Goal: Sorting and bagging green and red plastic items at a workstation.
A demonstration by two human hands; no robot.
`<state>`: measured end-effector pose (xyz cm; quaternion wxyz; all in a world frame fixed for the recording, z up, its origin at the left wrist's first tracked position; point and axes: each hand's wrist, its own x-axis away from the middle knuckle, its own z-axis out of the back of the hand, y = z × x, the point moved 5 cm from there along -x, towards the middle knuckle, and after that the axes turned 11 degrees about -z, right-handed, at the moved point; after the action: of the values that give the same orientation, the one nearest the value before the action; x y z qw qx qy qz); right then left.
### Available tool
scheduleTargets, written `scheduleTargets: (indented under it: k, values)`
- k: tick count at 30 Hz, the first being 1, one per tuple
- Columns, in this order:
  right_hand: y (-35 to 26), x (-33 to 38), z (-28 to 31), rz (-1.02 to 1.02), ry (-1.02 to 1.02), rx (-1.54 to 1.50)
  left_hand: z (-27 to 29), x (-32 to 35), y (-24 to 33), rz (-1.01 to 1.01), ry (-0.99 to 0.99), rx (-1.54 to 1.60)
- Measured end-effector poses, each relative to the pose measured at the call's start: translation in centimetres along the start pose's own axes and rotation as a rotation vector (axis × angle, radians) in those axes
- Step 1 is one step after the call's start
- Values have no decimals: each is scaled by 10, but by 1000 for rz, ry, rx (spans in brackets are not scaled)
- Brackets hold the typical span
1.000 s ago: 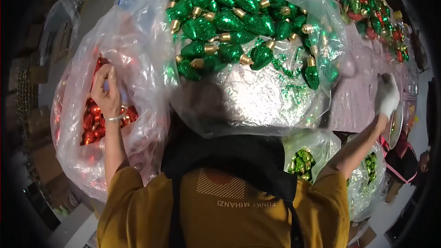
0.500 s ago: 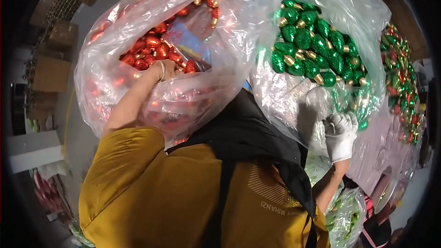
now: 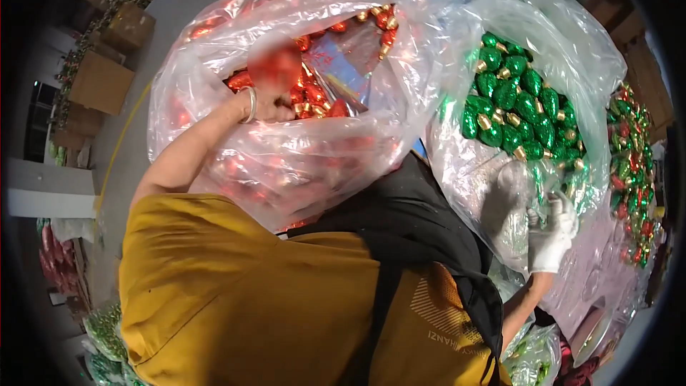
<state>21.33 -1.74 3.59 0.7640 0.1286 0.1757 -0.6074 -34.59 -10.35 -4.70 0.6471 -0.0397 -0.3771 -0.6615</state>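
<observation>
My bare left hand (image 3: 270, 106), with a bangle at the wrist, is inside the opening of a clear plastic bag (image 3: 286, 164) of shiny red bulb-shaped ornaments (image 3: 314, 96) with gold caps. Its fingers are closed on a red ornament (image 3: 275, 64) that rises above them, smeared by motion; whether there is more than one I cannot tell. My right hand (image 3: 552, 232) wears a white glove and hovers by the near side of a second clear bag (image 3: 475, 179), fingers loosely bent and apart, apparently with nothing in them. Green glittery bulb ornaments (image 3: 525, 104) with gold caps fill that bag.
A blue sheet of packaging (image 3: 343, 71) lies among the red ornaments. Strings of red, green and gold ornaments (image 3: 632, 171) hang at the far right. Cardboard boxes (image 3: 100, 82) are stacked at the left, past a yellow floor line (image 3: 121, 139). Another plastic bag (image 3: 532, 357) shows at the lower right.
My left hand has come up from among the red ornaments, lifting a red one. The gloved fingers of my right hand have loosened from a fist. The whole view has shifted.
</observation>
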Motion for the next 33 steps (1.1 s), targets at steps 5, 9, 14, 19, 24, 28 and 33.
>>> scheduleTargets:
  k: [5,9,14,19,24,28,33]
  values:
    - [-151,-23,28,575,-207,-553,84,32,-26,85,1038,-941]
    - [-251,-18,-40,907,-264,-407,138,63,-24,418,1011,-1028]
    - [-283,-9,-124,939,-403,-189,174,83,-64,760,694,-735]
    - [-265,-22,-116,892,-577,-282,174,91,-119,833,556,-619]
    - [-255,-24,-106,871,-536,-451,187,94,-156,583,888,-637]
    - [-244,-30,-104,810,-578,-404,177,103,-78,189,975,-384]
    - [-229,-18,-71,905,-834,-239,114,187,51,-8,1167,188]
